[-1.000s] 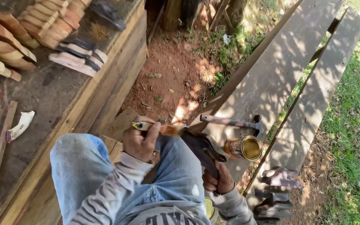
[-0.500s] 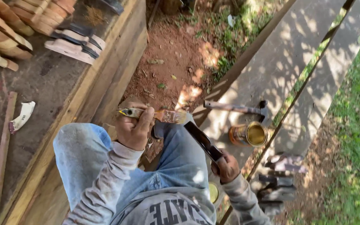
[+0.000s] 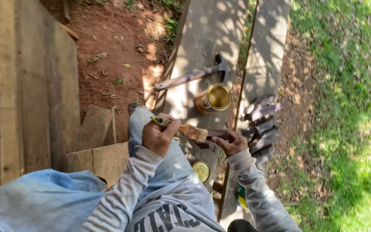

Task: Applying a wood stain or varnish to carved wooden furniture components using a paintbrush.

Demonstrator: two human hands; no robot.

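My left hand (image 3: 159, 136) grips a paintbrush (image 3: 189, 130) by its handle, bristles pointing right. The bristles touch a dark stained wooden piece (image 3: 216, 135) that my right hand (image 3: 233, 142) holds by its right end. Both hands hover over my knee in blue jeans (image 3: 151, 124) and the near end of a grey plank bench (image 3: 202, 38). An open tin can (image 3: 214, 98) of golden liquid stands on the bench just beyond the brush. Its round lid (image 3: 201, 171) lies below my hands.
A hammer (image 3: 193, 77) lies across the bench past the can. Several dark stained wooden pieces (image 3: 260, 122) are stacked to the right of the bench edge. A wooden workbench (image 3: 31, 86) runs along the left, red dirt (image 3: 112, 47) between, grass (image 3: 344, 107) at right.
The view has swung right, dropping the stacked pale pieces on the workbench from sight. My left hand brought the brush rightward onto the dark piece held in my right hand.
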